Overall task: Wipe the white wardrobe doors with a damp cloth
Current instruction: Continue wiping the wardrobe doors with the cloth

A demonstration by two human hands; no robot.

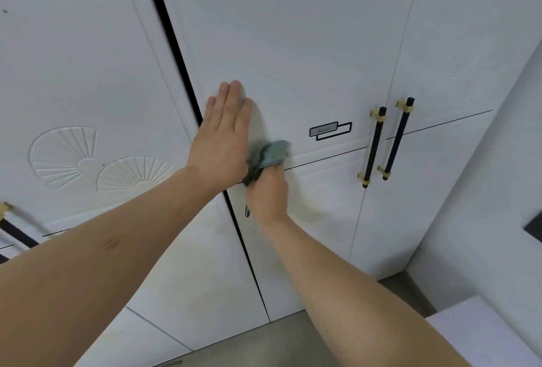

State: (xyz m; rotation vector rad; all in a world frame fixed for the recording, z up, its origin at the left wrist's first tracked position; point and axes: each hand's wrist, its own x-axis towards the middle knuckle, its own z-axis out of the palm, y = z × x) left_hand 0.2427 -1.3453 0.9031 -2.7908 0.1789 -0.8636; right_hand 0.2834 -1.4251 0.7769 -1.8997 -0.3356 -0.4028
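Doors first: the middle door (293,44) is the one I am working, and my right hand (268,193) holds the cloth (271,154) bunched in curled fingers and pressed to the panel, just left of and a little below the nameplate (330,130), right at the thin dark groove that crosses the door. I keep the cloth wadded rather than spread, I think, so the pressure lands on a small patch and the damp part meets the surface. The cloth looks blurred, which reads to me as a rubbing stroke, though I cannot tell its direction. My left hand (225,138) lies flat, fingers straight and together, palm on the same door, well left of the nameplate and just beside the black gap (176,52). It grasps nothing; I judge it is there to brace me and to keep the door from giving under the rubbing. Further left of the nameplate, past the gap, the neighbouring door (73,73) carries two embossed fans (63,155). To the right of the nameplate hang two black handles (387,143) with brass ends, which I would need to wipe around. Faint yellowish marks show on the panel below the nameplate, so I judge that area not yet clean.
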